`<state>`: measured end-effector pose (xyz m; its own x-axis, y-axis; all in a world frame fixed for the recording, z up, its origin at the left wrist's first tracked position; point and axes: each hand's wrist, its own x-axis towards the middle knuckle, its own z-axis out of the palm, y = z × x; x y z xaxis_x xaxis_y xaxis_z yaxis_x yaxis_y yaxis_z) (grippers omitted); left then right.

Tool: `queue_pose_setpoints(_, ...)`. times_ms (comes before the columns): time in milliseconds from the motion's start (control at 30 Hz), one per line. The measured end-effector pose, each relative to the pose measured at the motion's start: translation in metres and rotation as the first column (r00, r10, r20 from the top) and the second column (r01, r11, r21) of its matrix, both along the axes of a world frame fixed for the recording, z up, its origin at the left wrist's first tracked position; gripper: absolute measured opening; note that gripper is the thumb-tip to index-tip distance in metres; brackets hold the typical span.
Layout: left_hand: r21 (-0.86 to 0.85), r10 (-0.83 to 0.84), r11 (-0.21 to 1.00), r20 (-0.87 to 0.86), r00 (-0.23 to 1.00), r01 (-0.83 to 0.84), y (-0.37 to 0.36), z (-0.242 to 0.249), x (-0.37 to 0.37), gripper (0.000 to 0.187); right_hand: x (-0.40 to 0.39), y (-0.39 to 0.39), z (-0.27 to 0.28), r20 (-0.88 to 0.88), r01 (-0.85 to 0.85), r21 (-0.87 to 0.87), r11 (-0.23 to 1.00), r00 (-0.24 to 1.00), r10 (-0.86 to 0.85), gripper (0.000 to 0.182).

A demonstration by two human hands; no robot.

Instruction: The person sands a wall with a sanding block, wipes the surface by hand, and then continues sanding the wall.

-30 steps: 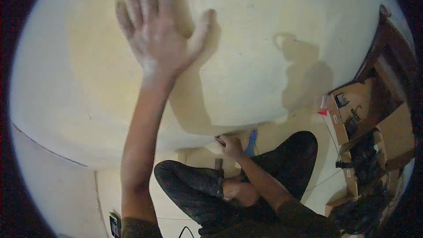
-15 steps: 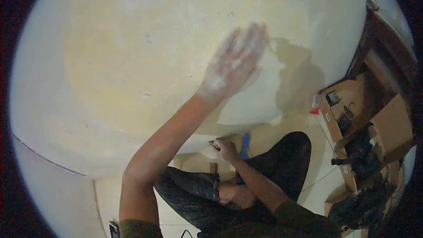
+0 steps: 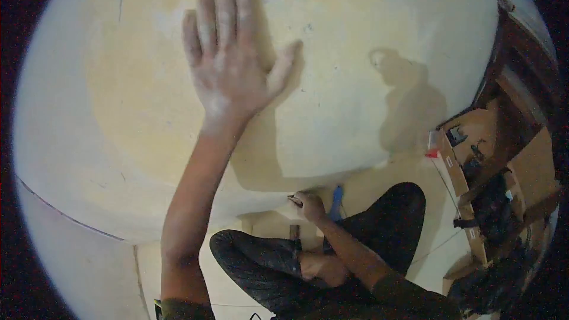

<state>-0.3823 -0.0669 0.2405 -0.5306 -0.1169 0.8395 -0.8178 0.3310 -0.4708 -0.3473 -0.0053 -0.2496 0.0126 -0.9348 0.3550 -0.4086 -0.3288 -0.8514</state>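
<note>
My left hand (image 3: 228,77) lies against the pale yellow wall (image 3: 338,101), fingers up and thumb spread to the right. White dust coats its fingers and back, and nothing shows in its grip. Low down by the foot of the wall, my right hand (image 3: 310,207) is closed on a small thin object (image 3: 294,200); its kind is too small to tell. Just right of that hand a blue object (image 3: 336,202), long and narrow like a handle, rests near the floor, partly hidden by my knee.
My crossed legs (image 3: 255,264) in dark trousers are on the pale floor. To the right stand open cardboard boxes (image 3: 527,163) holding dark items, below a dark wooden piece of furniture (image 3: 521,65). A small red item (image 3: 431,154) sits beside the boxes. A brown block (image 3: 294,231) lies between my legs.
My left hand has swept leftward and up across the wall, its fingers now spread and pointing up. My right hand stays low, still closed on the small object. The view has shifted slightly.
</note>
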Motion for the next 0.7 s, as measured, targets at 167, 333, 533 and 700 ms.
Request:
queue_pose_setpoints(167,0.093,-0.021,0.996,0.078,0.997,0.014,-0.016,-0.031,-0.01,0.087,0.002,-0.001,0.003,-0.082,0.03,0.014,0.999,0.996,-0.029,0.031)
queue_pose_setpoints(333,0.237,-0.13,0.969,0.249,0.96,0.07,-0.009,-0.057,-0.009,0.079,-0.005,0.004,0.014,-0.019,-0.017,0.031,0.999,1.0,0.017,0.031)
queue_pose_setpoints(533,0.657,-0.614,0.726,0.485,0.623,0.205,0.0,-0.065,0.039,0.054,-0.008,0.012,0.019,-0.02,0.005,-0.035,0.999,1.0,-0.006,0.029)
queue_pose_setpoints(700,0.127,-0.275,0.96,0.273,0.922,0.249,0.035,0.033,0.09,0.065,-0.009,0.009,0.033,0.015,-0.038,0.154,0.987,0.999,0.036,0.03)
